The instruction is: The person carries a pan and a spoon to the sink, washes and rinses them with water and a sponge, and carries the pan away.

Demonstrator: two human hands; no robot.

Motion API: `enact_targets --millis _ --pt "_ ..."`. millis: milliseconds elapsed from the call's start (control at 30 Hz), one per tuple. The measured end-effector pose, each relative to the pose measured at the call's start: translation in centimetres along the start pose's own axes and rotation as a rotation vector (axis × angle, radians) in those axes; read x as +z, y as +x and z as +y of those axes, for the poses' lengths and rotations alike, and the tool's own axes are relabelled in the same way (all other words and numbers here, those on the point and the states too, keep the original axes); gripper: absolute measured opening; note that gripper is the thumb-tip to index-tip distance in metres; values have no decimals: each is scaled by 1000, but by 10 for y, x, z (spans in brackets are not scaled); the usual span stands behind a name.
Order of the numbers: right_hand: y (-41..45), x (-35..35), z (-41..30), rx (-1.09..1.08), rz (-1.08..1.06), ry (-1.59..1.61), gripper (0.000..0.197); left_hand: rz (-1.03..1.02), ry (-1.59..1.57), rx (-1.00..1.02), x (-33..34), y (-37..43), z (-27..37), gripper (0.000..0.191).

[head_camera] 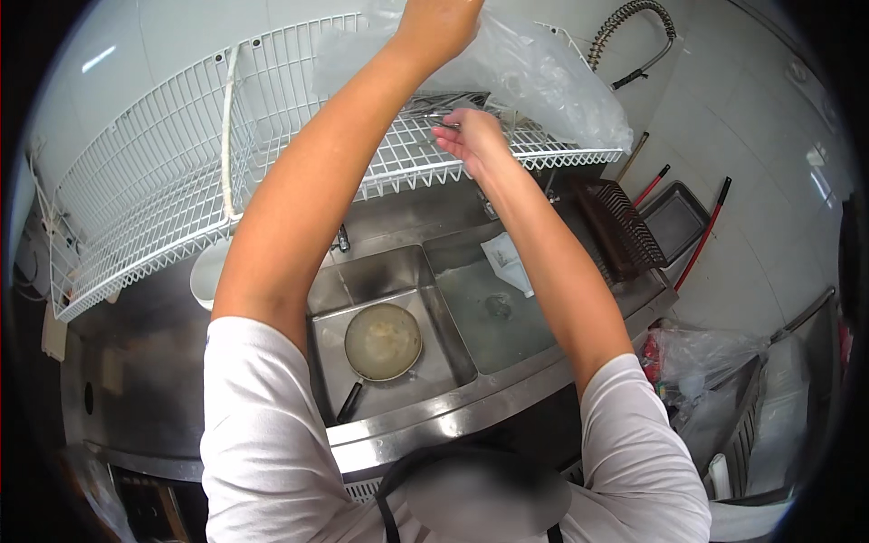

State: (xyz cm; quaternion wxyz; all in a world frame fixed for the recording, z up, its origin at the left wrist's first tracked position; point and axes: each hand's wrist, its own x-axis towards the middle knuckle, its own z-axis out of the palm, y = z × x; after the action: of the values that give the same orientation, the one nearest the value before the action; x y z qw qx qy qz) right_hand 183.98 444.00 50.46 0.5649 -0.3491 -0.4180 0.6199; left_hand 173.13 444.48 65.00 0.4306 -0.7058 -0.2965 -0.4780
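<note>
At the top edge of the view my left hand (441,27) is raised and closed on a clear plastic sheet (536,75), which drapes over the right part of a white wire rack (407,153). Under the lifted plastic, my right hand (475,139) reaches onto the rack. Its fingers are at a pile of thin metal utensils (441,105), and a slim metal piece shows by the fingertips. Whether they grip it is unclear. Below, a frying pan (383,341) with cloudy liquid sits in the left sink basin (434,400).
Cloudy water fills the right basin (468,326), where a white packet (508,261) floats. A brown dish rack (614,231) and a metal tray (675,220) stand at right. A white container (210,271) is behind my left arm. A coiled spray hose (597,47) hangs above.
</note>
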Motion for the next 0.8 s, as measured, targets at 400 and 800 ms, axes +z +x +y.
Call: enact_targets --millis 400,800 --pt "14 -11 6 -534 -124 -1577 53 -457 -186 -297 -57 -108 2 41" --pt "-162 -126 106 -801 -232 -788 14 -556 -156 -377 -117 -195 44 51"
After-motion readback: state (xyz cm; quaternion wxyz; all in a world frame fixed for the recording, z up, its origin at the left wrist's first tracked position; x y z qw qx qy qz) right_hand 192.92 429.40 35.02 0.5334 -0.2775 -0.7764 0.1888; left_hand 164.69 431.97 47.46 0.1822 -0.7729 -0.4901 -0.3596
